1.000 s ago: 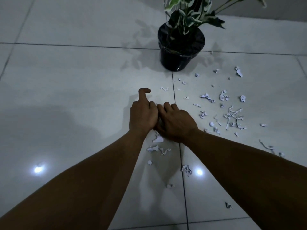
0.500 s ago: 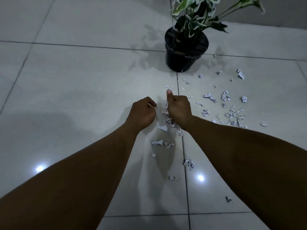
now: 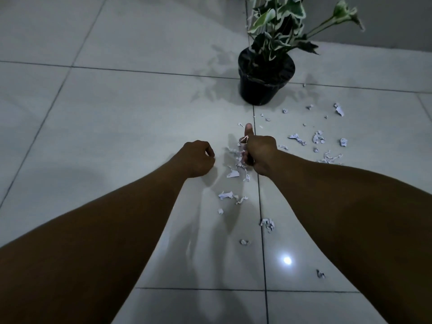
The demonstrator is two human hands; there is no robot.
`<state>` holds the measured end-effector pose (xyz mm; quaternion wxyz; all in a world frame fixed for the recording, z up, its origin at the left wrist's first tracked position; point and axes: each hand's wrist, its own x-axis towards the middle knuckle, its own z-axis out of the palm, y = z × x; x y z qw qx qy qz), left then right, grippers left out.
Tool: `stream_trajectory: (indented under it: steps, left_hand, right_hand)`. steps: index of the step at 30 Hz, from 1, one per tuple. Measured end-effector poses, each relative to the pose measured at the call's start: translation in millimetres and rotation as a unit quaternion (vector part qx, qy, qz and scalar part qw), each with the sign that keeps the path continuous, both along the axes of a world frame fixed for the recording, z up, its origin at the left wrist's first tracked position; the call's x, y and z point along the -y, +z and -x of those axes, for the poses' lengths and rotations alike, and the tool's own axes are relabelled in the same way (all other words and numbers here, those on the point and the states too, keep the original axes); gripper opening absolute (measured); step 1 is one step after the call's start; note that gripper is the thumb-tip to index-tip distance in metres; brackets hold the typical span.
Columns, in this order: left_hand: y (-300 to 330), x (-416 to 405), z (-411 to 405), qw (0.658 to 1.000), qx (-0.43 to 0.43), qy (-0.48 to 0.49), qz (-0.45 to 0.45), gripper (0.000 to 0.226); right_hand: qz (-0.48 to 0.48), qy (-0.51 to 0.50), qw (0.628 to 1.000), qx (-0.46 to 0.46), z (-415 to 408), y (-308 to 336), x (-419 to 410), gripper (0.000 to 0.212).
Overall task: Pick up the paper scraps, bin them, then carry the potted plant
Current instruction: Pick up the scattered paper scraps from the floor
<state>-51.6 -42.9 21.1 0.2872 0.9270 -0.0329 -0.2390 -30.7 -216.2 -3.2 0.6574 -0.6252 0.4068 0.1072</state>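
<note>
Tiled floor point(image 3: 117, 127), black pot point(image 3: 261, 90) with plant point(image 3: 278, 26)

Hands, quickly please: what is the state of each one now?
Left hand: fingers curled, nothing seen held.
Right hand: fingers curled round paper scraps, thumb up.

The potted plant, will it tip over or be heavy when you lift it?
The potted plant may be top-heavy: its leafy stems rise tall and lean right, past the small black pot. The pot narrows toward its base, so a nudge could probably tip it. Its shiny sides look smooth, so maybe slippery; two hands seem safer.
</note>
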Motion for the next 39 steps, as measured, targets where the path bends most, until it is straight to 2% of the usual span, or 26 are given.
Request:
stream_trajectory:
  steps: [2,4,7,9,12,15,18,20,22,24,26,30,33,35,39]
  left_hand:
    - [0,3,1,1.000,0.007,-0.012,-0.007,0.027]
    - [-2,8,2,1.000,0.008,-0.019,-0.004,0.026]
    - [-7,14,3,0.999,0.018,-0.032,0.000,0.025]
    - [-14,17,3,0.998,0.030,-0.050,-0.004,0.027]
    - [-23,22,6,0.996,0.033,-0.079,-0.009,0.051]
    - [-34,31,6,0.994,0.064,-0.093,0.005,0.053]
    - [-46,38,-3,0.992,0.121,-0.037,0.024,0.024]
    - [-50,40,-10,0.989,0.145,0.015,0.023,0.016]
    - [-50,44,-15,0.987,0.137,0.057,0.064,0.013]
    - [-47,53,-19,0.983,0.110,0.068,0.130,0.014]
    - [-46,62,-19,0.976,0.089,0.086,0.181,0.017]
    - [-47,68,-20,0.964,0.163,0.118,0.176,0.020]
    - [-52,64,-22,0.960,0.204,0.121,0.149,0.023]
    - [-59,59,-22,0.964,0.208,0.096,0.136,0.022]
    - [-76,53,-17,0.965,0.238,0.043,0.102,0.024]
  right_hand:
    - [0.060,0.004,0.998,0.004,-4,-3,1,0.056]
    - [0.131,0.031,0.991,0.008,-10,-8,3,0.061]
    - [0.303,0.119,0.944,0.044,-13,-17,8,0.060]
    - [0.384,0.179,0.903,0.073,-9,-22,9,0.054]
    - [0.454,0.242,0.852,0.098,0,-35,10,0.031]
    - [0.542,0.315,0.763,0.157,17,-41,16,0.033]
    - [0.585,0.428,0.651,0.227,38,-48,31,0.048]
    - [0.592,0.484,0.599,0.236,45,-50,41,0.066]
    - [0.597,0.503,0.577,0.242,45,-48,43,0.082]
    - [0.604,0.493,0.576,0.245,40,-48,40,0.081]
    - [0.612,0.491,0.572,0.238,30,-50,35,0.068]
    - [0.615,0.491,0.560,0.259,17,-52,37,0.038]
    - [0.596,0.497,0.567,0.276,14,-56,40,0.035]
    - [0.574,0.460,0.620,0.273,10,-54,41,0.040]
    - [0.486,0.300,0.782,0.250,-3,-47,35,0.053]
